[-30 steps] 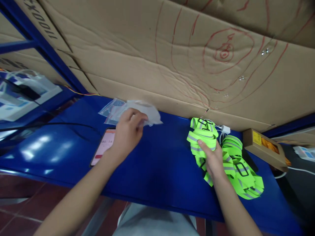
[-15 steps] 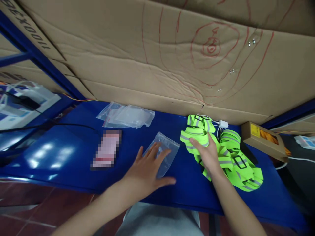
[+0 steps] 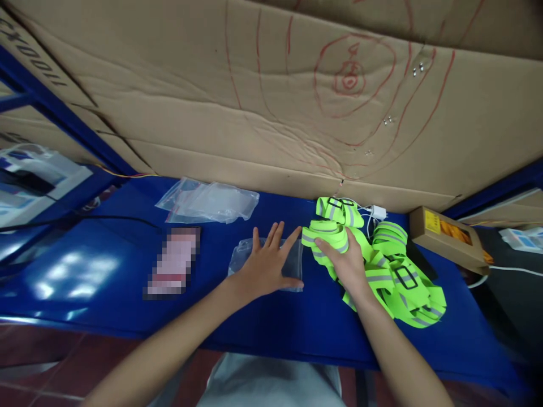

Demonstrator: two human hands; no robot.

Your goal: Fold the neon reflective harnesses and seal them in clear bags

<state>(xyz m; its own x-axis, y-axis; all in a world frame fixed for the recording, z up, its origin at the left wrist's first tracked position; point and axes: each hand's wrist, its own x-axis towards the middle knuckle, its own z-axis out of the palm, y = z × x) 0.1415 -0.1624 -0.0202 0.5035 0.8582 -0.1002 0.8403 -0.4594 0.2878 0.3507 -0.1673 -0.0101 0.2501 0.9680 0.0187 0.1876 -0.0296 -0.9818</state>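
Observation:
My left hand [image 3: 267,263] lies over a clear plastic zip bag [image 3: 293,257] on the blue table, its fingers spread apart. Parts of the bag show on both sides of the hand. To the right, my right hand [image 3: 345,260] grips a rolled neon-green reflective strap [image 3: 326,233] with grey stripes, thumb on the near side. More green reflective straps [image 3: 407,294] with black buckles lie heaped beside and under the right wrist. Another folded green strap [image 3: 337,210] sits just behind the held roll.
Several clear bags [image 3: 207,200] lie at the back left. A pixelated pink phone-shaped item [image 3: 173,261] rests left of my left hand. An open cardboard box [image 3: 449,237] stands at the right, near a white plug [image 3: 377,212]. A cardboard wall [image 3: 190,130] closes off the back.
The clear bag has turned beneath my left hand, and its edge now runs nearly straight up and down. My right hand keeps hold of the green strap roll. The view has shifted slightly.

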